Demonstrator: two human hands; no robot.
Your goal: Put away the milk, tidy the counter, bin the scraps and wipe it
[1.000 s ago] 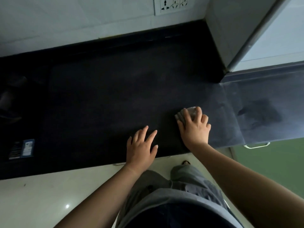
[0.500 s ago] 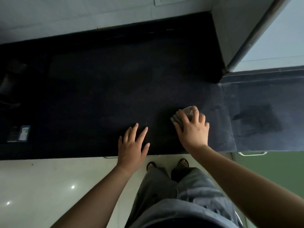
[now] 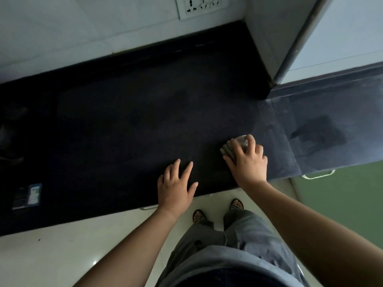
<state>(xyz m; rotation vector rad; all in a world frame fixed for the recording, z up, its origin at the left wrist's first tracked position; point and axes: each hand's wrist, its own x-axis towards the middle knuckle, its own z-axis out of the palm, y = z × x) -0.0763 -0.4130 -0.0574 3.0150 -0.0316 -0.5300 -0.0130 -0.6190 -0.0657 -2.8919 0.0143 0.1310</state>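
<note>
A dark stone counter (image 3: pixel 128 125) runs across the view. My right hand (image 3: pixel 248 162) presses a small grey folded cloth (image 3: pixel 241 142) onto the counter near its front edge, right of centre, with fingers curled over the cloth. Most of the cloth is hidden under the hand. My left hand (image 3: pixel 176 185) rests flat on the counter to the left of the cloth, fingers spread and holding nothing.
A small blue packet (image 3: pixel 28 196) lies at the counter's front left. Dark, unclear objects sit at the far left (image 3: pixel 10 133). A wall socket (image 3: pixel 202 6) is at the back. A grey cabinet side with a metal edge (image 3: pixel 290 42) rises at the right. A damp patch (image 3: pixel 319 133) marks the lighter counter section.
The view has shifted slightly back and up. Both hands stay in nearly the same places on the counter, the right one still on the cloth.
</note>
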